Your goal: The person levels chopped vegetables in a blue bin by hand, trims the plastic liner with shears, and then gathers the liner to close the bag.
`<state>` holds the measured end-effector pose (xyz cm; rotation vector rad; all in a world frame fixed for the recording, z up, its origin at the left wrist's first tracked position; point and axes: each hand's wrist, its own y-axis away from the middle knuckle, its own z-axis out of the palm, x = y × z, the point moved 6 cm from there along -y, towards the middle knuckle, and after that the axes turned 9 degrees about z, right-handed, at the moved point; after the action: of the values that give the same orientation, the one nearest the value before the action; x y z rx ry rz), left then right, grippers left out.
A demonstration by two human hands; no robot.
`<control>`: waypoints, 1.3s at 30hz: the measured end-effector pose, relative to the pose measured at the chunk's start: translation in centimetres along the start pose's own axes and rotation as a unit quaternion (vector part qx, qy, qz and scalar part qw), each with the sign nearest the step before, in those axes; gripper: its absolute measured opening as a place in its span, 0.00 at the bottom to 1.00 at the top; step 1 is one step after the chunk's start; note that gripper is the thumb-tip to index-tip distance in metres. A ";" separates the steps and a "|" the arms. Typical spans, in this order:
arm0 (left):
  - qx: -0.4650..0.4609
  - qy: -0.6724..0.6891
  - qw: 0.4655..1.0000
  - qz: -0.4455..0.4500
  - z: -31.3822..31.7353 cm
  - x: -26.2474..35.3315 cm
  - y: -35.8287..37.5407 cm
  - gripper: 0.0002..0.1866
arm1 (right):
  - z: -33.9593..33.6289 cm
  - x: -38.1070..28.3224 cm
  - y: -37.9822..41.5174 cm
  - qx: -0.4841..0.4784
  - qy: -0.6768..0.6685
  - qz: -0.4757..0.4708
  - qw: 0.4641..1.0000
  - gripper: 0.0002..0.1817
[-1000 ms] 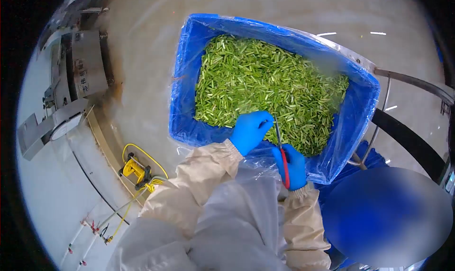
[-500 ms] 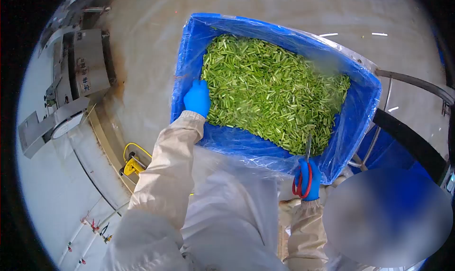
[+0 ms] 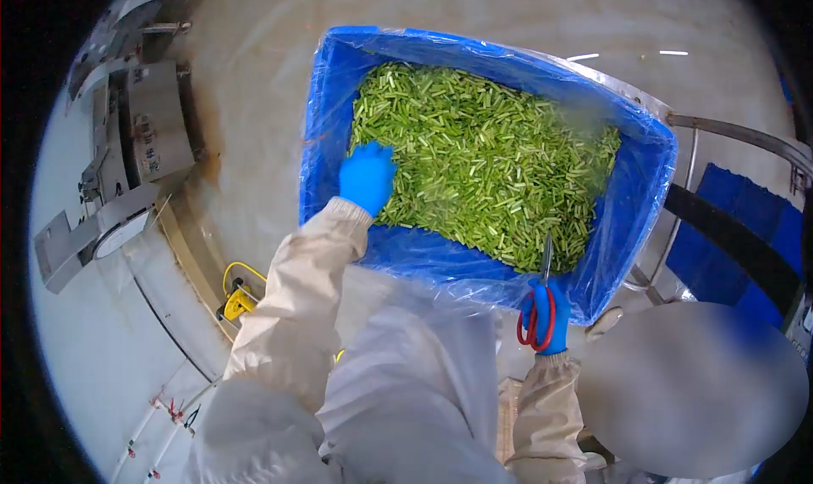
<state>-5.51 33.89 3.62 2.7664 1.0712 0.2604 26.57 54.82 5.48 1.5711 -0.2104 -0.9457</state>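
Pale floor [image 3: 254,27] surrounded a large blue bin [image 3: 440,251], whose clear plastic liner [image 3: 474,293] draped over the near rim. Within the bin lay a broad, loose bed of cut green stems [image 3: 483,162], with a strip of blue showing on its near side. The left gloved hand [image 3: 367,177] was at the bed's left edge, fingers curled; whether they pinched a piece could not be told. The right gloved hand [image 3: 560,319], at the near right corner, was wrapped about the red handles of the scissors [image 3: 547,259], blades directed away from the body over the stems' near edge. Good handling, by judgement, called for light left fingertips that parted the stems without crushing them, for blade points kept well apart from that hand and clear of the thin liner, which a slip could have pierced, and for a steady, relaxed hold on the handles.
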 end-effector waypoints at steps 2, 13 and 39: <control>0.154 -0.015 0.983 0.101 -0.9 1.5 -4.6 0.17 | -0.1 -0.1 0.0 -0.014 -0.019 -0.009 1.000 0.11; -0.354 0.064 0.908 0.216 11.8 15.3 -8.9 0.30 | 0.0 0.0 1.2 0.067 -0.022 -0.085 0.994 0.08; -0.154 0.107 0.971 0.150 2.5 5.8 0.2 0.16 | 0.2 -1.1 1.3 0.046 -0.083 -0.053 0.994 0.04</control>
<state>-0.60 37.45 1.88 2.6423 0.5817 0.7148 26.21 55.03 7.16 1.6002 -0.2921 -1.1658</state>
